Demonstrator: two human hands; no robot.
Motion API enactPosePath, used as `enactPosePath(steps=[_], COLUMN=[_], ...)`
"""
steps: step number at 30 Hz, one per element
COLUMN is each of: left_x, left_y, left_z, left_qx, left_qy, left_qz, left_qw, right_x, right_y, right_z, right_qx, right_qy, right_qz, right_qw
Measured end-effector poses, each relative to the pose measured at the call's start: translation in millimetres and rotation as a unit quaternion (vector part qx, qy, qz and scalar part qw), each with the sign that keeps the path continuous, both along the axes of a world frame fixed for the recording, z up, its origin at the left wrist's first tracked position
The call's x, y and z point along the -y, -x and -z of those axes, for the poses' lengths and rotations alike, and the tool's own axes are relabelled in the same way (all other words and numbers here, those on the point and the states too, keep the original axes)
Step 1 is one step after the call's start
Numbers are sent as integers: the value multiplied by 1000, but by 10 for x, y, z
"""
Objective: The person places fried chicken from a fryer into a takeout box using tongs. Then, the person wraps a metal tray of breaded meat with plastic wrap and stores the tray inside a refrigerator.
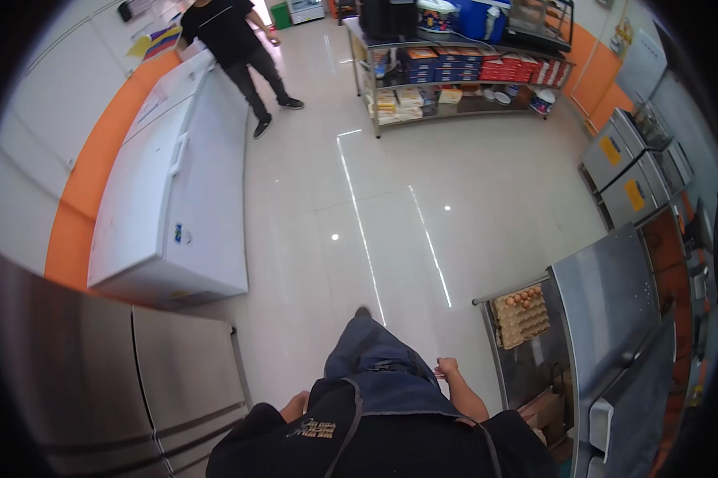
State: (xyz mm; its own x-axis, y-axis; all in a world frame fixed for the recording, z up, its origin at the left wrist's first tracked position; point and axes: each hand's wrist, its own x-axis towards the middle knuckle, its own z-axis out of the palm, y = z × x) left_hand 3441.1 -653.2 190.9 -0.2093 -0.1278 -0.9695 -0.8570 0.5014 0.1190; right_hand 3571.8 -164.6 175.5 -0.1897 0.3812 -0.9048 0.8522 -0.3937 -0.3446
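Note:
My right hand (447,367) hangs beside my right thigh with the fingers curled closed. Whether something small sits in it I cannot make out. Low at my left side, my left hand (296,406) shows only in part; its fingers are hidden by the dark shirt. The blue apron (387,358) covers my legs between both hands. To the right of my right hand, a cardboard egg tray (521,327) with several brown eggs (526,298) along its far side rests on a steel shelf (534,374).
A white chest freezer (204,191) and steel fridge (192,374) line the left. A person (235,48) stands beyond the freezer. Ahead is a steel rack (455,48) with boxes. Fryers (626,171) and a steel counter (602,279) line the right. Glossy tile floor (391,207) lies between.

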Motion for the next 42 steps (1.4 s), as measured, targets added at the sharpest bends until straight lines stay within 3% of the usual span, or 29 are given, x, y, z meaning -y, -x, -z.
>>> enactPosePath(steps=[4, 8, 14, 17, 18, 19, 21, 24, 26, 28, 30, 32, 35, 38, 42], left_x=[-541, -1505, -4026, -5699, -6227, -6769, -7762, -8740, -9253, -9480, -9469, -9462, -9821, -10454, -11534], left_y=[717, 2110, 4377, 5183, 5366, 5447, 5490, 5523, 5358, 5206, 5288, 5187, 4855, 4680, 4561], left_z=[-54, 11, 6, -387, -525, -672, -970, -1024, -855, -708, -130, 31, -177, -190, -19], left_qx=[2, -18, -111, -152, -178, -205, -236, -249, -226, -201, -83, 2, 21, 29, 35], left_qy=[-9, -20, -76, -96, -128, -162, -230, -281, -263, -223, -193, -121, -54, -41, -34], left_qz=[14, 93, 291, 315, 309, 302, 298, 361, 420, 440, 446, 451, 455, 452, 451], left_qw=[1000, 995, 947, 932, 925, 917, 896, 854, 839, 846, 870, 884, 889, 891, 891], right_x=[-622, -1353, -2463, -2907, -3005, -3119, -3357, -3721, -4000, -4555, -5231, -5836, -6702, -7494, -8796], right_y=[722, 1427, 2202, 2271, 2274, 2215, 2031, 2010, 1809, 1816, 1842, 1907, 1932, 1949, 1854], right_z=[-6, 62, -602, -138, -79, 3, 475, 297, 1233, 664, 434, 314, -301, -304, -164], right_qx=[-23, -6, -108, -121, -46, 32, 82, 133, 84, 41, 103, 103, -1, -70, -119], right_qy=[-10, -8, -93, -207, -292, -374, -234, -99, -83, -109, -133, -182, -44, -46, -41], right_qz=[-24, 5, 151, 207, 147, 86, 138, 193, 209, 305, 208, 151, 281, 401, 402], right_qw=[999, 1000, 978, 948, 944, 923, 959, 967, 971, 945, 964, 966, 959, 912, 907])
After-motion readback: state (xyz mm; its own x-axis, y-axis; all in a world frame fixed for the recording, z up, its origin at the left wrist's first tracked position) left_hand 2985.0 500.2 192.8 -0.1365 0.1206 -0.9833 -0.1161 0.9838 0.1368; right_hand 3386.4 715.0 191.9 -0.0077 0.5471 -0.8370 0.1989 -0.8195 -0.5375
